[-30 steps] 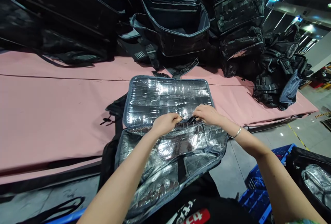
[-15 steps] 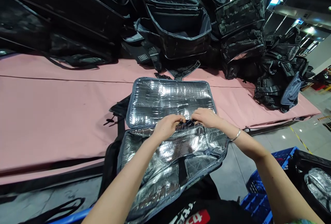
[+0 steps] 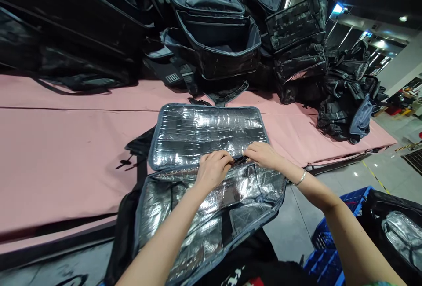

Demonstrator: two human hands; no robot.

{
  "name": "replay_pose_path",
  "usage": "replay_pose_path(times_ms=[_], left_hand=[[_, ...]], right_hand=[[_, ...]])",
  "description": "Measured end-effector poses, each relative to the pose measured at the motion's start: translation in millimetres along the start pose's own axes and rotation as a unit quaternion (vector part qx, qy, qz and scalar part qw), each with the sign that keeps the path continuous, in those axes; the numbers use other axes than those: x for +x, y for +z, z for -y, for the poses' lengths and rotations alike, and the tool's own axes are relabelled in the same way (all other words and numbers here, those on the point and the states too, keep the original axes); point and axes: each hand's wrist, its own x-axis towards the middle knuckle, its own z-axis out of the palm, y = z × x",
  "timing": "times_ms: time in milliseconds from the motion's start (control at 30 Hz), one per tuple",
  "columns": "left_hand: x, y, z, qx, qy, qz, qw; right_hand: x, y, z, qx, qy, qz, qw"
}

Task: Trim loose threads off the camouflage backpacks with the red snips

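Note:
An opened bag with a silver foil lining (image 3: pixel 211 233) lies at the near edge of the pink table, its foil-lined lid (image 3: pixel 211 132) folded back flat. My left hand (image 3: pixel 215 167) is at the hinge between lid and body, fingers curled round a small dark piece. Just to its right, my right hand (image 3: pixel 262 153) pinches the same dark piece (image 3: pixel 240 160), a strap or strip of cloth. The fingertips of both hands are partly hidden.
Black bags are piled along the back, one standing open (image 3: pixel 227 64), with more (image 3: pixel 343 110) at the right. Blue crates (image 3: pixel 325 264) and a foil-lined black bag (image 3: pixel 404 233) are at lower right. The pink table (image 3: pixel 66 158) extends left.
My left hand has turned slightly, its fingers curling further over the hinge. The right hand keeps its hold. The whole view has shifted, so the bag appears further left.

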Motion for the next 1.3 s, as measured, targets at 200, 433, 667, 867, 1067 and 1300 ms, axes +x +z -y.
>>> replay_pose_path(times_ms=[200, 433, 667, 867, 1067, 1300], left_hand=[[-1.5, -1.6, 8.1, -0.014, 0.032, 0.025, 0.999], [-1.8, -4.2, 11.3, -0.051, 0.040, 0.043, 0.997], [-1.3, -4.4, 15.1, -0.099, 0.015, 0.045, 0.994], [0.0, -3.8, 18.2, -0.114, 0.013, 0.039, 0.993], [-0.8, -3.0, 21.3, -0.124, 0.031, 0.021, 0.992], [-7.8, -2.8, 22.6, -0.142, 0.054, -0.086, 0.985]], right_hand=[[-16.8, 0.8, -8.8, -0.008, 0.000, -0.045, 0.999], [-8.3, 9.4, -2.4, -0.062, -0.017, -0.073, 0.995], [-0.6, 7.8, -4.6, -0.083, -0.043, -0.087, 0.992], [-1.9, 6.8, -9.6, -0.081, -0.051, -0.075, 0.993], [3.0, 11.7, -7.9, -0.073, -0.034, -0.063, 0.995], [5.1, 14.2, -2.6, -0.034, -0.028, -0.115, 0.992]])
